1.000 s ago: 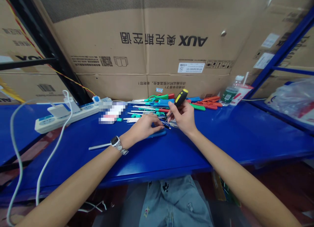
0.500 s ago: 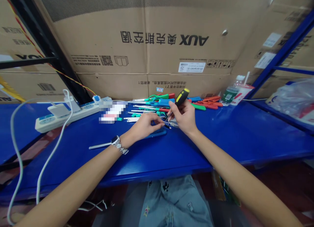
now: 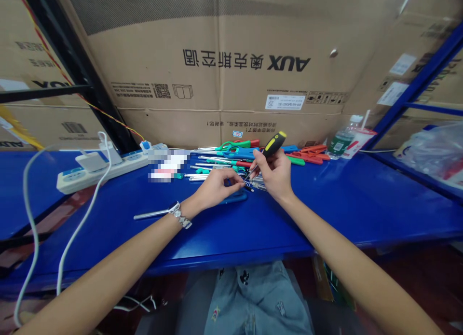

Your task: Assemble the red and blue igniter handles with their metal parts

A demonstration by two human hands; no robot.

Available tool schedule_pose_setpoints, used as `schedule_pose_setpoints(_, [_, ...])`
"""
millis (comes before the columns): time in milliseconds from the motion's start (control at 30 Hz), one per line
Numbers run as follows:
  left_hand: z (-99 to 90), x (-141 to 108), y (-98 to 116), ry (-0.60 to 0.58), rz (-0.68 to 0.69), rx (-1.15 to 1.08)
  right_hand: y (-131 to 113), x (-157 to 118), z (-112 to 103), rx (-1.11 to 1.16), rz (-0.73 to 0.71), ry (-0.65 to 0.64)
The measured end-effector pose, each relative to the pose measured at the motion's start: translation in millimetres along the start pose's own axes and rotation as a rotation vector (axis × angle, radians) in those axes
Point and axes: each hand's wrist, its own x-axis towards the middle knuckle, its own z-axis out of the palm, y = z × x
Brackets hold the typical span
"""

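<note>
A black-and-yellow screwdriver (image 3: 275,144) is gripped in my right hand (image 3: 275,173), its handle tilted up to the right and its shaft pointing down to the left. My left hand (image 3: 219,186) pinches at the screwdriver's tip; a small dark piece with thin wires (image 3: 249,186) shows just beside the fingertips, too small to name. Under my left hand lies a blue lighter (image 3: 237,197) with a long metal tube (image 3: 150,214) reaching out to the left. Behind both hands is a pile of long-tubed lighters with green, blue and red handles (image 3: 240,153).
Orange handle parts (image 3: 313,153) lie right of the pile, near a plastic bottle (image 3: 342,141) and a cup with a straw (image 3: 360,141). A white power strip (image 3: 68,180) with plugs and cables stands at the left of the blue table (image 3: 354,200). A large cardboard box (image 3: 246,89) closes off the back.
The whole view has shifted slightly to the right. Both hands keep nearly the same pose, with the screwdriver still in my right hand and leaning a little more to the right.
</note>
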Motion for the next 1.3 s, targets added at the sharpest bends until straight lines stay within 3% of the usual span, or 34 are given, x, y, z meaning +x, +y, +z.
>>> schedule_pose_setpoints(267, [4.4, 0.3, 0.5, -0.046, -0.047, -0.07, 4.5, -1.0, -0.5, 0.056, 0.043, -0.029])
schedule_pose_setpoints(500, [-9.1, -3.2, 0.2, -0.171, 0.012, 0.306, 13.9, -2.1, -0.7, 0.0, 0.021, -0.11])
schedule_pose_setpoints(667, [-11.4, -3.5, 1.1, -0.228, 0.011, 0.453, 16.2, -3.4, -1.7, -0.044, -0.006, -0.16])
schedule_pose_setpoints(1300, [-13.0, -1.8, 7.6, -0.286, -0.041, 0.517, 19.1, -5.7, 1.0, -0.141, -0.01, -0.229])
